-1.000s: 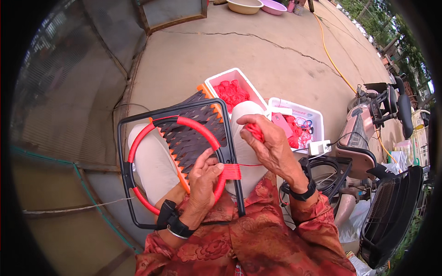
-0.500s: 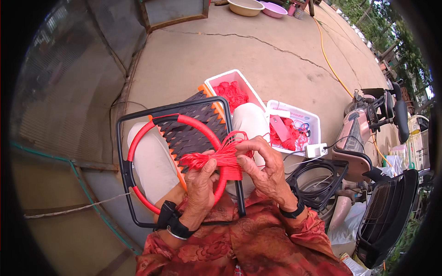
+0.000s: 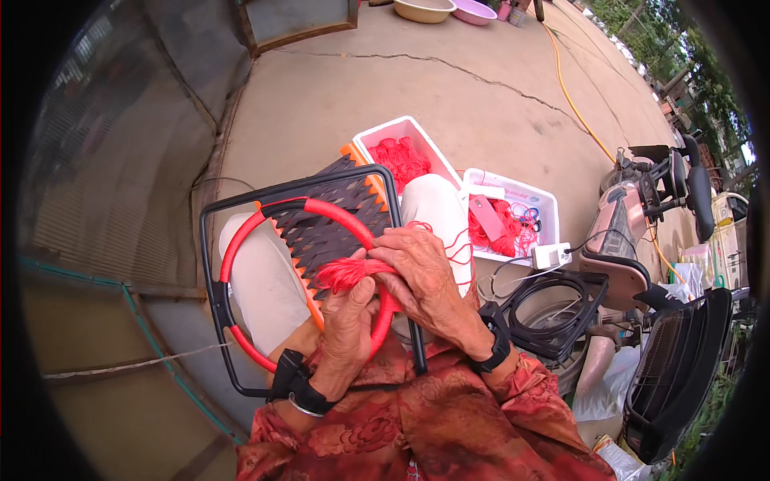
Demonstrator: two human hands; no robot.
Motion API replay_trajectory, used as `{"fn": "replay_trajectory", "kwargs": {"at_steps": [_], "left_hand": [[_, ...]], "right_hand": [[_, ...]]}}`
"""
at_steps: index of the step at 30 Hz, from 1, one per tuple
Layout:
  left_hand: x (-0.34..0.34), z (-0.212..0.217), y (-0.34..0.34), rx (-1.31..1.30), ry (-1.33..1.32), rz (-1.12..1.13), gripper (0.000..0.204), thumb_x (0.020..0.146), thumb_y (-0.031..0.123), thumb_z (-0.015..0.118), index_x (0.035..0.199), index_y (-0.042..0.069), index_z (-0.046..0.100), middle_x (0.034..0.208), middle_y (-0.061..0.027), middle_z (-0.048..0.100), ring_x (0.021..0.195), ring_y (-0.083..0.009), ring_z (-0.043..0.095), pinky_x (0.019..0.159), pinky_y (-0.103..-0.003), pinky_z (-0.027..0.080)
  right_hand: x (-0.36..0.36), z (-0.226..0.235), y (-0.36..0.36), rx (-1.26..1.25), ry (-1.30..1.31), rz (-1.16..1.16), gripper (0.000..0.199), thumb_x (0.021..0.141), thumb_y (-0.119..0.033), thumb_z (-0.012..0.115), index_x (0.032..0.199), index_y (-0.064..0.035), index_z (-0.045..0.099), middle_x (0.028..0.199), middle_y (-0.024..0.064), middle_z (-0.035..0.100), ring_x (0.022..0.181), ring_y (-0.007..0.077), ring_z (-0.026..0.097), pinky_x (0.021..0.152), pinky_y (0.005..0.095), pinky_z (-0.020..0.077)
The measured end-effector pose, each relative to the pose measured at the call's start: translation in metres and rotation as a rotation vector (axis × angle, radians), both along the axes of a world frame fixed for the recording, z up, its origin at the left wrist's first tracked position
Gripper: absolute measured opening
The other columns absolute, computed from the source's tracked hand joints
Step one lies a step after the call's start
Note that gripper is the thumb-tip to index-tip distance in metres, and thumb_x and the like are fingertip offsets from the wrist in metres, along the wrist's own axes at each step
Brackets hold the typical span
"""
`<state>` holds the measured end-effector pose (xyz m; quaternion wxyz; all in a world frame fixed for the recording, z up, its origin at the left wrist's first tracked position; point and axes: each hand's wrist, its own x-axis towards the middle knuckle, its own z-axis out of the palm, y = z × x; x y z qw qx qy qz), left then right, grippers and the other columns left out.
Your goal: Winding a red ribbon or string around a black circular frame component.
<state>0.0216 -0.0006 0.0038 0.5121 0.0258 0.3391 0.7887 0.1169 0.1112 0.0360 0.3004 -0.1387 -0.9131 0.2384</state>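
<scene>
A bundle of thin red cord point(image 3: 341, 274) is gathered between my hands. My left hand point(image 3: 346, 325) is closed around its lower part, thumb pressed against the cord. My right hand point(image 3: 429, 284) is closed over the bundle's right side, its fingers bent and covering most of it. Loose red strands trail off to the right over my knee. On my lap lies a black rectangular frame point(image 3: 394, 204), joined to a ring wrapped in red cord point(image 3: 337, 215). The ring passes beneath my hands, which hide part of it.
A dark woven panel with orange edges point(image 3: 335, 192) lies under the frame. Ahead stand a white box point(image 3: 429, 147) of red cord and another white box point(image 3: 529, 192) holding cord, a pink rectangular object and scissors. At right are another black frame point(image 3: 597, 298) and a scooter point(image 3: 622, 210).
My right hand has moved left and closed over the bundle, hiding the cord loops that stood up between my hands. My left hand keeps its hold.
</scene>
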Motion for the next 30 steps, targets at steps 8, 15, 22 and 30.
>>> {"fn": "replay_trajectory", "kwargs": {"at_steps": [8, 15, 22, 30], "left_hand": [[-0.002, -0.007, -0.003, -0.115, 0.035, -0.024, 0.039, 0.091, 0.007, 0.061, 0.127, -0.002, 0.048, 0.107, -0.0091, 0.062, 0.084, -0.0149, 0.063, 0.065, -0.028, 0.054], [-0.005, -0.008, -0.002, -0.139, 0.003, -0.322, 0.023, 0.096, 0.018, 0.057, 0.104, -0.004, 0.057, 0.08, -0.0119, 0.065, 0.057, -0.0174, 0.062, 0.042, -0.026, 0.049], [-0.004, -0.003, -0.001, -0.154, 0.005, -0.348, 0.022, 0.096, 0.018, 0.057, 0.097, -0.003, 0.058, 0.075, -0.0116, 0.064, 0.051, -0.0169, 0.06, 0.04, -0.026, 0.047], [-0.004, -0.001, -0.005, -0.153, 0.012, -0.367, 0.024, 0.098, 0.018, 0.05, 0.099, -0.005, 0.056, 0.078, -0.0152, 0.065, 0.053, -0.0199, 0.061, 0.042, -0.029, 0.049]], "right_hand": [[0.024, 0.003, 0.027, -0.937, 0.342, -0.213, 0.026, 0.098, -0.021, 0.055, 0.116, -0.0017, 0.053, 0.089, 0.0062, 0.063, 0.08, 0.013, 0.06, 0.076, 0.0266, 0.0489], [0.067, -0.003, 0.03, -1.408, 0.205, -0.145, 0.039, 0.086, -0.01, 0.068, 0.119, 0.0021, 0.051, 0.065, 0.0, 0.05, 0.052, 0.0093, 0.049, 0.06, 0.0278, 0.0476], [0.051, -0.006, 0.0, -1.444, 0.015, -0.208, 0.024, 0.094, -0.026, 0.062, 0.091, -0.0022, 0.061, 0.059, -0.0005, 0.052, 0.048, 0.0084, 0.049, 0.045, 0.024, 0.039], [0.045, -0.009, -0.02, -1.239, -0.043, -0.31, 0.027, 0.093, -0.025, 0.063, 0.075, -0.0054, 0.058, 0.056, -0.0023, 0.051, 0.047, 0.0066, 0.047, 0.043, 0.0238, 0.0352]]}}
